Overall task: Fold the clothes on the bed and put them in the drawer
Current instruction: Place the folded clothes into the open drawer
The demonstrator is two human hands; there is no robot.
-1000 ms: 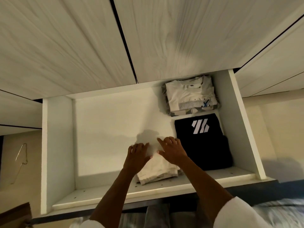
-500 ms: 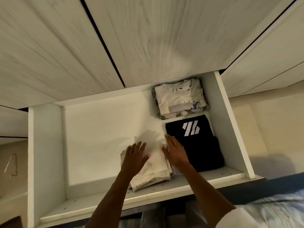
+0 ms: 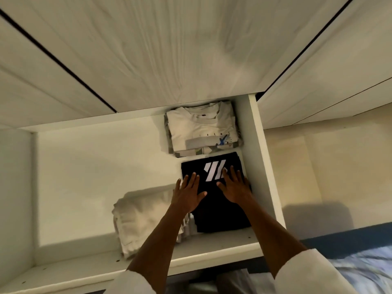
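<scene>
In the head view, a folded black garment with a white striped logo (image 3: 214, 194) is seen at the 3 o'clock side of the open white wooden drawer (image 3: 263, 166). It is pressed flat by the left hand (image 3: 187, 195) and the right hand (image 3: 234, 186), fingers straight and spread, hands slightly apart. A folded cream cloth (image 3: 142, 217) lies at its 9 o'clock, a folded white printed T-shirt (image 3: 201, 129) at 12 o'clock.
</scene>
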